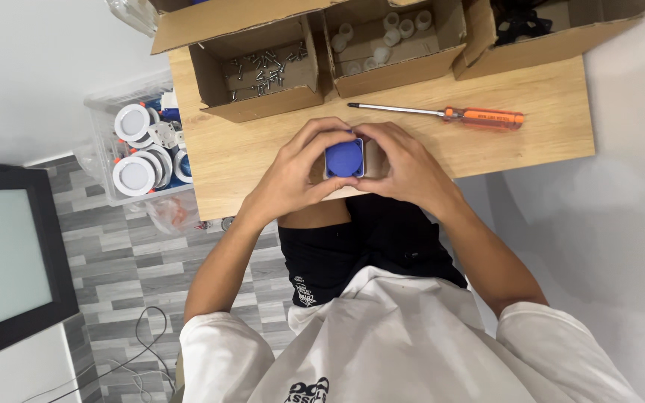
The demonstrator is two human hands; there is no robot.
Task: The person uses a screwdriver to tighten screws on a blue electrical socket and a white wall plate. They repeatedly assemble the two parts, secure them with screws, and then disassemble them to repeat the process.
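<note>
A small blue round-faced part (344, 159) in a squarish housing sits between both hands over the near edge of the wooden table (531, 112). My left hand (293, 175) wraps its left side, fingers curled over the top. Gripping the other side is my right hand (404, 168). The fingertips of both hands meet above the part. An orange-handled screwdriver (442, 113) lies on the table just beyond the hands, tip pointing left.
Three open cardboard boxes stand along the far edge: one with screws (266, 67), one with white plastic caps (382, 37), one with black parts (520, 22). A clear bin of round white fittings (139, 149) sits on the floor left; a dark screen (9, 254) stands further left.
</note>
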